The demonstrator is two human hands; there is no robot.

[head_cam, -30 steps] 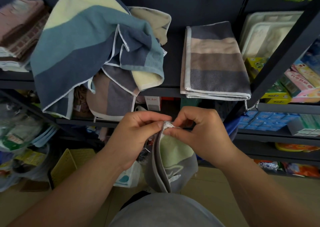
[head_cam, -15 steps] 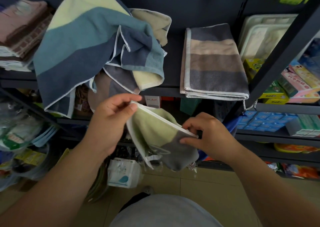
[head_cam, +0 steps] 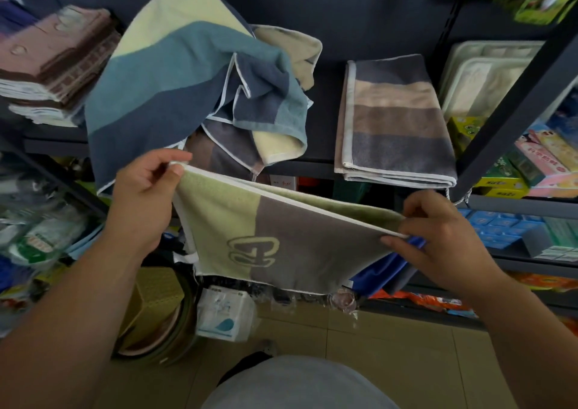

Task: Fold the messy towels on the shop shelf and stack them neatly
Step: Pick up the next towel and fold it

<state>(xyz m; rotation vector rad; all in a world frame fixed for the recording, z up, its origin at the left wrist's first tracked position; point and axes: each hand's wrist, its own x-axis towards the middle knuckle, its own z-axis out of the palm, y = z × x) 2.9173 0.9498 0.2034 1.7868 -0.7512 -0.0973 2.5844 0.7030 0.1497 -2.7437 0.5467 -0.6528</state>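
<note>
Fingers of left hand [head_cam: 144,202] and right hand [head_cam: 444,239] pinching corners of green-grey towel [head_cam: 312,246], back layer mostly hidden

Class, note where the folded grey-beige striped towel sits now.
The folded striped towel lies on the shelf right of centre in the head view, between the messy towel pile and the cream trays.

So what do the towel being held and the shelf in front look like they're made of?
Green-and-grey towel: soft terry-like cloth, probably cotton, matte. It sags between the pinched corners and shows a fuzzy nap and a white stitched hem. Shelf: looks like dark painted metal, going by its thin straight edges, though that is less certain.
</note>
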